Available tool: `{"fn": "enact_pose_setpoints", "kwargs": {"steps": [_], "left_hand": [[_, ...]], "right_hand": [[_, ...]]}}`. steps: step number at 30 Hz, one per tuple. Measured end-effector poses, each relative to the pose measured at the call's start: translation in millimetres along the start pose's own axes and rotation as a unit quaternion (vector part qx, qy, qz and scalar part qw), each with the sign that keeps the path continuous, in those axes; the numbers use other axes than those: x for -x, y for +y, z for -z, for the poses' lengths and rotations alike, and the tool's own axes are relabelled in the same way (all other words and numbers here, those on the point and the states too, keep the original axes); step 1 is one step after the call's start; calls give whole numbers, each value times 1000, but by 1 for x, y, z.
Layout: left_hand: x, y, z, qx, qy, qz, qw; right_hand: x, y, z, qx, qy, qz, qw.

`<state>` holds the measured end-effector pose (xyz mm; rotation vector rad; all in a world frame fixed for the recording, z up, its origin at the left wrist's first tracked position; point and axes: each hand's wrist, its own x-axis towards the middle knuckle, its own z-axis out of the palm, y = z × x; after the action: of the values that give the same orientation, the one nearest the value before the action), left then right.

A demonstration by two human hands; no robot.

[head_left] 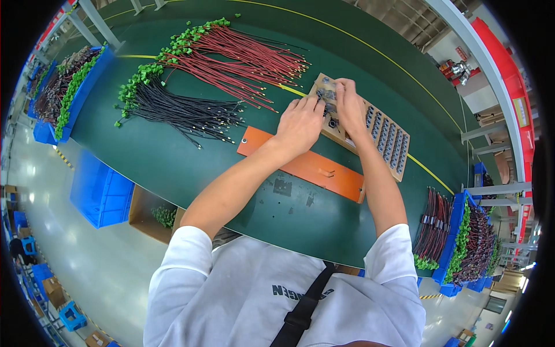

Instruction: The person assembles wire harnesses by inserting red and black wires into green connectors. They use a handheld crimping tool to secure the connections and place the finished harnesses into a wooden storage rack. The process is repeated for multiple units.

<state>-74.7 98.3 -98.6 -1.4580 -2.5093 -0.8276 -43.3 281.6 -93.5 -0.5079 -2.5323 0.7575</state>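
Note:
A tan board [404, 151] carrying rows of small dark round parts [384, 132] lies at a slant on the green table. My left hand [302, 124] rests over its left end, fingers bent and drawn together, their tips among the parts. Close beside it, my right hand [350, 109] reaches down on the same end with its fingers curled. Anything pinched at the fingertips is too small or hidden to make out. On the near side, partly beneath my left forearm, an orange bar [315, 169] lies flat with a small bent pin on it.
Red wires [245, 55] with green connectors lie fanned out at the far left, black wires [185, 113] nearer. Blue bins [87, 87] of wire bundles stand at the table's left end and another bin [454, 243] at its right. A bound wire bundle [432, 225] lies at right.

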Motion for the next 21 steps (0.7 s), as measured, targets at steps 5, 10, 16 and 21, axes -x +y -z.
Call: {"fn": "enact_pose_setpoints", "kwargs": {"steps": [5, 10, 16, 21], "left_hand": [[-11, 4, -40, -29, 57, 3, 998], [-7, 1, -53, -91, 72, -18, 993], [-5, 2, -52, -93, 57, -14, 994], [-5, 0, -51, -67, 70, -10, 995]], "right_hand": [[-31, -30, 24, 166, -224, 13, 960], [-42, 35, 4, 84, -71, 150, 983], [-33, 84, -9, -351, 168, -25, 921], [-20, 74, 11, -286, 178, -81, 938]]}}
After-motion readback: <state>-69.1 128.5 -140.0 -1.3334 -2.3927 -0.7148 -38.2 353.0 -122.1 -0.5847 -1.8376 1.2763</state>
